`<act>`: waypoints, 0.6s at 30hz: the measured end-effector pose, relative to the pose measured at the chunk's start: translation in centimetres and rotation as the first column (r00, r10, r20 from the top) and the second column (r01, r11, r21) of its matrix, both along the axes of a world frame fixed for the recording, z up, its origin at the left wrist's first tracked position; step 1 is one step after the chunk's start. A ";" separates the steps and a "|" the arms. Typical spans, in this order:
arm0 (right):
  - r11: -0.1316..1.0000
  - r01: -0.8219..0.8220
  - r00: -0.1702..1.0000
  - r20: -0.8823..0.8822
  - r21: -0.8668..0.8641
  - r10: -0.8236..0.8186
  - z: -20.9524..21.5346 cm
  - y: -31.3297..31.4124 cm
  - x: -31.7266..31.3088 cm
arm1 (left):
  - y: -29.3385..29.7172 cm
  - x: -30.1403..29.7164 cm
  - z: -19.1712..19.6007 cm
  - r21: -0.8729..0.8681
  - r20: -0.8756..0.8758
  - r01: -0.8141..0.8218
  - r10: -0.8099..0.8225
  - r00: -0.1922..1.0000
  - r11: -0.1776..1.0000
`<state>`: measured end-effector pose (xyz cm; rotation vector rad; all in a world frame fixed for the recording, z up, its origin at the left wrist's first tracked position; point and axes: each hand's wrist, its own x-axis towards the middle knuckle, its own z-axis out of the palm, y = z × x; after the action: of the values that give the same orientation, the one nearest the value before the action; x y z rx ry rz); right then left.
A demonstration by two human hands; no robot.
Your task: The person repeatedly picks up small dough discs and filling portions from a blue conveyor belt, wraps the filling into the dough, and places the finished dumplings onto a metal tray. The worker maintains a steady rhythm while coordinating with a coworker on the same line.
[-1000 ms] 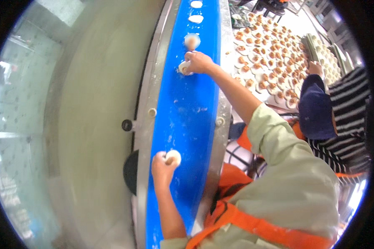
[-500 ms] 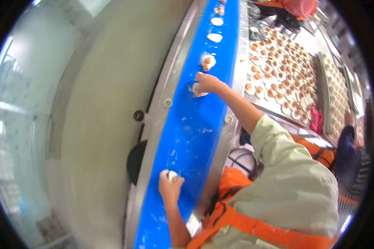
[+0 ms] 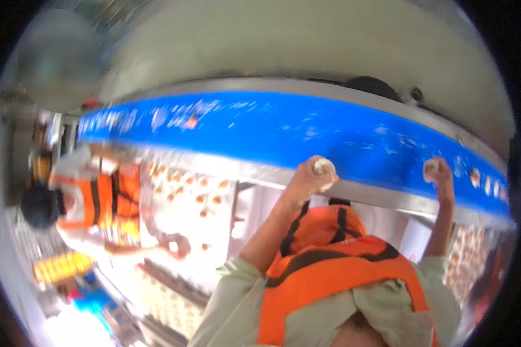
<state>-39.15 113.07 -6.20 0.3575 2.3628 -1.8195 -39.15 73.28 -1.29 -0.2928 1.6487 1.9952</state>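
Pale, rounded dough (image 3: 325, 168) sits in your left hand (image 3: 307, 180), fingers curled round it at the near edge of the long blue conveyor belt (image 3: 260, 130). Your right hand (image 3: 444, 173) holds another pale dough piece (image 3: 431, 169) above the belt. Blur hides whether either is closed. White dough rounds (image 3: 487, 187) lie farther right, seemingly unhandled; leftward, brown-topped dough rounds (image 3: 200, 199) on the white surface (image 3: 176, 217) look filled but open.

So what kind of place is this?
Probably a food factory or big bakery: there's a long blue conveyor belt, pale dough-like rounds with brownish tops on a table, and a co-worker dressed partly in orange.
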 end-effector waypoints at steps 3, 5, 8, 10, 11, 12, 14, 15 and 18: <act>0.940 -0.299 0.948 0.064 -0.163 0.312 1.5 -13.4 0.1 | -7.8 6.1 -2.4 -0.025 0.035 -0.189 0.190 0.981 0.982; 0.829 -0.486 0.843 0.100 -0.278 0.528 3.6 -22.8 -0.4 | -11.9 9.9 -1.1 -0.105 0.065 -0.301 0.309 0.949 0.948; 0.582 -0.709 0.585 0.128 -0.399 0.801 2.1 -35.1 1.2 | -18.3 16.5 -4.6 -0.059 0.123 -0.511 0.514 0.849 0.858; 0.387 -0.858 0.409 0.005 -0.339 0.912 -0.1 -41.6 3.3 | -21.4 19.3 -4.4 -0.011 0.181 -0.669 0.659 0.730 0.743; 0.275 -0.929 0.282 0.006 -0.246 0.959 0.1 -44.3 4.2 | -23.2 20.3 -5.1 -0.027 0.165 -0.698 0.691 0.703 0.716; 0.233 -0.957 0.233 0.023 -0.173 0.972 -0.2 -48.3 5.2 | -26.4 20.9 -6.0 -0.102 0.183 -0.681 0.687 0.703 0.725; 0.193 -0.975 0.184 0.088 -0.114 0.979 -1.3 -52.4 7.7 | -29.3 21.1 -7.2 -0.097 0.200 -0.671 0.675 0.710 0.735; 0.187 -0.975 0.170 0.139 -0.124 0.976 -2.3 -54.1 9.4 | -30.6 21.3 -7.5 -0.144 0.194 -0.646 0.661 0.725 0.750; 0.167 -0.980 0.172 0.040 0.110 0.984 -6.0 -56.5 12.9 | -33.3 20.9 -8.7 -0.343 0.116 -0.514 0.579 0.807 0.786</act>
<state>-26.29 56.59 -12.15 -1.0597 1.7814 -0.9433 -18.22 39.96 -9.99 -1.1900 1.8594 1.9924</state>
